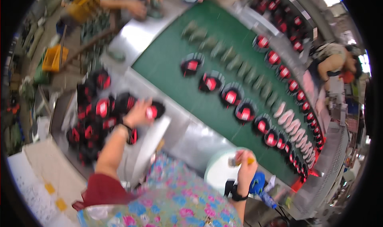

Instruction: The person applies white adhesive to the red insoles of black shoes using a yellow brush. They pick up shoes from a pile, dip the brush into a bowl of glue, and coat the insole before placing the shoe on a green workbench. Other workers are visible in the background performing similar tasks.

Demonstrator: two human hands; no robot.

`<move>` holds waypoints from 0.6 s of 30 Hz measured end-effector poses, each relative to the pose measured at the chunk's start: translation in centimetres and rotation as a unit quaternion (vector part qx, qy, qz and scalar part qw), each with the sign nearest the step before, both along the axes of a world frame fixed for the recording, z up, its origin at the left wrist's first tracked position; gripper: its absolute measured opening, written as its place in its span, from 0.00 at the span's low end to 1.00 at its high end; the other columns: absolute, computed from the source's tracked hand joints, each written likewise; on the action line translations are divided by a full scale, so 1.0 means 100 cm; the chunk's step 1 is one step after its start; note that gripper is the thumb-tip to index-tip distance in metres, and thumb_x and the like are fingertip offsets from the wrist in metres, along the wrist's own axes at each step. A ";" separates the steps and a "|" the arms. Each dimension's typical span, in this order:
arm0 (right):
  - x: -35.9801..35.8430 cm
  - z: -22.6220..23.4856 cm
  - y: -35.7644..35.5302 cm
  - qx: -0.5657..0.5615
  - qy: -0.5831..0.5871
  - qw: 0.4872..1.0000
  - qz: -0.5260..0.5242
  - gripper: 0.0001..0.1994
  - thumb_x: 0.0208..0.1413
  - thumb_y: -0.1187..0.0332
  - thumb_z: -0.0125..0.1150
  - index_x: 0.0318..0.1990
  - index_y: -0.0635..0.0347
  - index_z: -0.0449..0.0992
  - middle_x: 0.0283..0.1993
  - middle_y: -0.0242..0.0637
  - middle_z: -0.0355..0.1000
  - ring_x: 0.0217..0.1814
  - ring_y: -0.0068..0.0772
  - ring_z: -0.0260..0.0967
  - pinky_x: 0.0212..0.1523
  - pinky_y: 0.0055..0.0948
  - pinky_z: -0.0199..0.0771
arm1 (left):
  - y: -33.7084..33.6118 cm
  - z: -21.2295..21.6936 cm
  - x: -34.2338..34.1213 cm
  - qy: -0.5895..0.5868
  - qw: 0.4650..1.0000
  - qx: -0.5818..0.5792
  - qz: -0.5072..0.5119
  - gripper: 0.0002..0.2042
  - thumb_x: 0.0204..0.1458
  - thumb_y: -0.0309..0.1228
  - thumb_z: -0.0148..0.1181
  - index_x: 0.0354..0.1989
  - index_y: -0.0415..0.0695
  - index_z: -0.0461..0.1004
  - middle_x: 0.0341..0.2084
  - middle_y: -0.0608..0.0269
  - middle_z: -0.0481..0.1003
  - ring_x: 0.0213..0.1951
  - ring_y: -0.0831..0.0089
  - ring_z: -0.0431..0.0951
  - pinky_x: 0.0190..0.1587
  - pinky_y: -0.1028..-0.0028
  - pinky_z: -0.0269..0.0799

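My left hand reaches over a heap of black-and-red pieces that look like shoe uppers, at the left. Its fingers are closed on one shoe upper at the heap's right edge, beside the metal table edge. My right hand is closed around a small brush with a yellow handle, held over the rim of a white round tub. The tub's inside looks white; what is in it I cannot make out.
A green conveyor belt runs diagonally, carrying rows of black-and-red pieces and grey-green and pinkish sole-shaped pieces. Another person's hands work at the far left, and another person is at the right. A blue object lies beside the tub.
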State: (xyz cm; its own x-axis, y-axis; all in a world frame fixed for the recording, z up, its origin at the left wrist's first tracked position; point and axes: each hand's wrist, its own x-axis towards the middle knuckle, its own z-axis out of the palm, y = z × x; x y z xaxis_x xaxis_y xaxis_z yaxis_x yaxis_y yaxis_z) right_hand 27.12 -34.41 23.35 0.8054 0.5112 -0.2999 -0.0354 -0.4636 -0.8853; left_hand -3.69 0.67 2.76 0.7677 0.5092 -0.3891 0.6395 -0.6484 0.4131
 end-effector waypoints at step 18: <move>0.001 0.004 0.020 0.027 -0.074 0.983 0.166 0.18 0.57 0.64 0.67 0.50 0.65 0.76 0.41 0.33 0.76 0.39 0.22 0.72 0.41 0.23 0.70 | -0.135 0.112 0.127 -0.374 0.635 -0.603 0.305 0.16 0.57 0.34 0.61 0.46 0.32 0.77 0.38 0.53 0.80 0.37 0.62 0.82 0.42 0.63 0.80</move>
